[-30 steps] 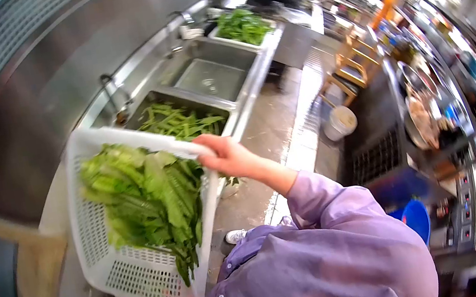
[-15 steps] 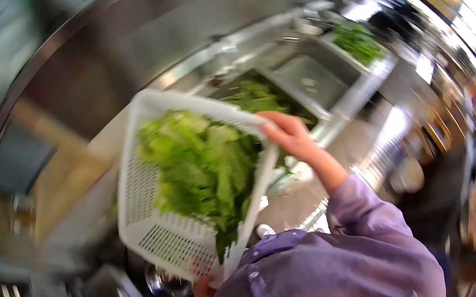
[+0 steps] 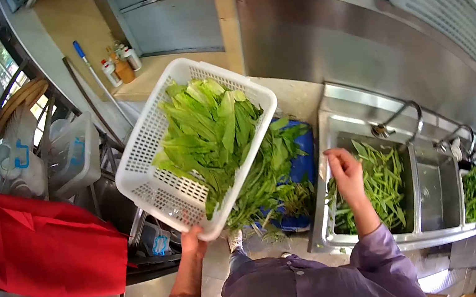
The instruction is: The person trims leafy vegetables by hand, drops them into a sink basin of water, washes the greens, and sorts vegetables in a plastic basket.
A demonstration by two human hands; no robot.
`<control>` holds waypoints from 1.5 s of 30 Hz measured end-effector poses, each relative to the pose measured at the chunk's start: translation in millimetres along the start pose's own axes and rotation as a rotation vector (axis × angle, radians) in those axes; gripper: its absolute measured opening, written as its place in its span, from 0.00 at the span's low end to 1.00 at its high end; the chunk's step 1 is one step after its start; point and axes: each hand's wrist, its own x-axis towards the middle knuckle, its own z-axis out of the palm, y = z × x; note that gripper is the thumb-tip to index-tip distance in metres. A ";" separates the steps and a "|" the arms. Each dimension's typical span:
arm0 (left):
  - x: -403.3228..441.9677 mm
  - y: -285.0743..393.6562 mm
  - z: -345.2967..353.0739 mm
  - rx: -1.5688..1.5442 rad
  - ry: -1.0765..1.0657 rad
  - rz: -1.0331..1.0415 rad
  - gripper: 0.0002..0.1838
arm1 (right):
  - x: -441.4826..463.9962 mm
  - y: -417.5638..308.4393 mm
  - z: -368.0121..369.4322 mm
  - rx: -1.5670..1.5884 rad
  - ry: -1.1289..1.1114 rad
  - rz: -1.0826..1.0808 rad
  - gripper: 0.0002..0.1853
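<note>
My left hand [image 3: 192,243] grips the near rim of a white perforated plastic basket [image 3: 136,181], its thumb over the edge. The basket is tilted and holds leafy green lettuce [image 3: 204,135]. My right hand [image 3: 348,173] is apart from the basket, over the left edge of the sink. Its fingers are curled together, with nothing visible in them. Below and beside it, long green leaves [image 3: 381,184] fill the left sink basin.
A metal sink [image 3: 437,190] with faucets stands to the right. Stemmed greens [image 3: 280,154] lie on a blue crate or bag [image 3: 302,166] beyond the basket. A red cloth-like bag [image 3: 46,243] and clear plastic containers [image 3: 72,154] are at left. Another white basket [image 3: 427,0] sits on the upper shelf.
My right hand has let go of the basket's rim and moved over the sink's edge. My left hand keeps its hold. The view has swung left, so the sink appears further right.
</note>
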 end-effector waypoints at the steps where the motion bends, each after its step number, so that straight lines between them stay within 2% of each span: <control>1: 29.5 -15.5 -15.3 -0.001 -0.050 0.040 0.28 | -3.6 20.9 18.0 -0.054 -0.053 0.006 0.08; 3: 58.1 -37.1 -26.2 -0.008 -0.106 0.128 0.29 | -0.5 48.0 48.5 -0.181 -0.170 -0.126 0.09; 7: 106.4 -82.7 -50.8 -0.124 -0.167 0.212 0.30 | 43.4 60.4 151.8 -0.509 -0.357 -0.279 0.21; 9: 146.1 -103.3 -71.4 -0.235 -0.231 0.257 0.32 | 90.6 89.4 218.9 -0.613 -0.231 -0.298 0.25; 11: 152.7 -108.6 -73.3 -0.130 -0.104 0.190 0.33 | 126.6 97.1 257.2 -0.741 -0.147 -0.168 0.26; 12: 168.5 -116.6 -87.1 -0.122 -0.138 0.194 0.33 | 144.2 110.5 274.5 -0.753 -0.158 -0.165 0.26; 14: 183.2 -127.5 -106.3 -0.126 -0.175 0.186 0.33 | 162.6 137.0 293.8 -0.643 -0.228 -0.116 0.25; 16: 180.4 -115.7 -106.3 -0.167 -0.143 0.107 0.31 | 154.4 129.2 309.3 -0.642 -0.274 -0.056 0.24; 18: 181.3 -108.3 -101.8 -0.205 -0.170 0.112 0.30 | 145.5 135.2 327.1 -0.582 -0.363 0.066 0.22; 22: 202.3 -93.5 -92.0 -0.194 -0.153 0.080 0.32 | 115.3 104.9 373.3 -0.818 -0.533 0.014 0.18; 25: 206.9 -80.1 -79.0 -0.206 -0.109 0.056 0.32 | 83.6 110.1 405.5 -0.951 -0.623 -0.178 0.20; 30: 211.3 -65.9 -67.4 -0.204 -0.151 0.012 0.35 | 50.8 113.4 414.4 -0.832 -0.787 -0.230 0.22; 33: 217.9 -72.1 -71.9 -0.194 -0.077 -0.044 0.34 | 54.0 104.7 395.3 -0.784 -0.804 -0.227 0.20; 39: 231.4 -83.7 -89.8 -0.122 -0.124 -0.031 0.31 | 124.4 143.3 341.1 -0.692 -0.274 -0.311 0.09; 41: 231.4 -83.6 -91.7 -0.131 -0.133 -0.035 0.31 | 158.3 146.2 326.2 -0.850 -0.208 -0.150 0.09; 43: 229.9 -80.0 -88.7 -0.141 -0.146 -0.038 0.31 | 185.7 157.7 320.9 -0.890 -0.232 -0.043 0.12; 45: 225.9 -72.1 -79.6 -0.150 -0.152 -0.021 0.30 | 199.5 161.4 323.9 -0.902 -0.160 -0.092 0.14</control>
